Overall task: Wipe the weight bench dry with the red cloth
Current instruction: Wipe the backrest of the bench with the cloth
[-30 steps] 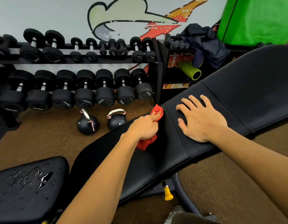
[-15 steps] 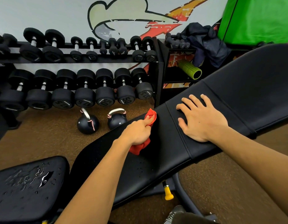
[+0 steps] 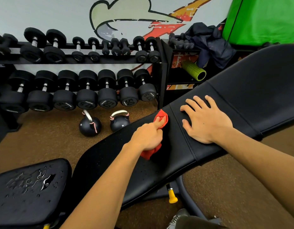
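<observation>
The black padded weight bench (image 3: 261, 90) slants from lower left up to the right. My left hand (image 3: 148, 135) is shut on the red cloth (image 3: 162, 118) and presses it on the back pad near the far edge, just left of a seam. Flat on the pad, right of that seam, lies my right hand (image 3: 204, 119) with its fingers spread and nothing held. Small water drops dot the pad below the cloth. The separate seat pad (image 3: 27, 192) at lower left carries a puddle and many drops.
A two-tier dumbbell rack (image 3: 80, 90) lines the wall behind. Two kettlebells (image 3: 90, 124) stand on the brown floor beside the bench. A green foam roller (image 3: 194, 70) and dark clothing sit on a shelf. A yellow-tipped adjustment pin (image 3: 172, 196) hangs under the bench. A shoe shows at the bottom.
My left hand slid the cloth left and toward me along the pad, then back up to the far edge near the seam. My right hand stayed put.
</observation>
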`<act>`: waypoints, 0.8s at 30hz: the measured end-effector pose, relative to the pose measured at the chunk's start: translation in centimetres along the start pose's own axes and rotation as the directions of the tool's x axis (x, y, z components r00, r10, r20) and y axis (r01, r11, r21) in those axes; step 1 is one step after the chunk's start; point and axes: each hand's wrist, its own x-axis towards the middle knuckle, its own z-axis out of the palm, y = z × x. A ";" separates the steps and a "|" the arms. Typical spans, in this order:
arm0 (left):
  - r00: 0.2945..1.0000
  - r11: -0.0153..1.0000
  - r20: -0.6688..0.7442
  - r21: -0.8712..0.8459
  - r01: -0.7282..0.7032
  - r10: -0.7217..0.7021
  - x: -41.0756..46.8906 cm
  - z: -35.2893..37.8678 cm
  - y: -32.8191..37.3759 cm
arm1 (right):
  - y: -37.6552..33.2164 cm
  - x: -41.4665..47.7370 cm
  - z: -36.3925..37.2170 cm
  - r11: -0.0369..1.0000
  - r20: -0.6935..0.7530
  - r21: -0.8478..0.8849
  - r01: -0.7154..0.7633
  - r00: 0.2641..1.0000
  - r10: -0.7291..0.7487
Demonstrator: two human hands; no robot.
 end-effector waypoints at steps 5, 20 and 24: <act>0.997 0.997 0.025 -0.016 -0.072 0.073 -2.3 0.1 0.9 | 0.0 0.1 0.0 1.000 0.000 -0.006 0.001 1.000 -0.001; 0.995 0.997 0.066 0.030 -0.071 0.069 -5.6 2.1 4.8 | -0.2 -0.1 -0.3 1.000 -0.002 -0.003 -0.003 1.000 0.003; 0.998 0.998 0.004 0.028 0.055 -0.055 -3.5 0.8 4.8 | -0.2 -0.1 -0.3 1.000 0.005 -0.001 -0.006 1.000 0.006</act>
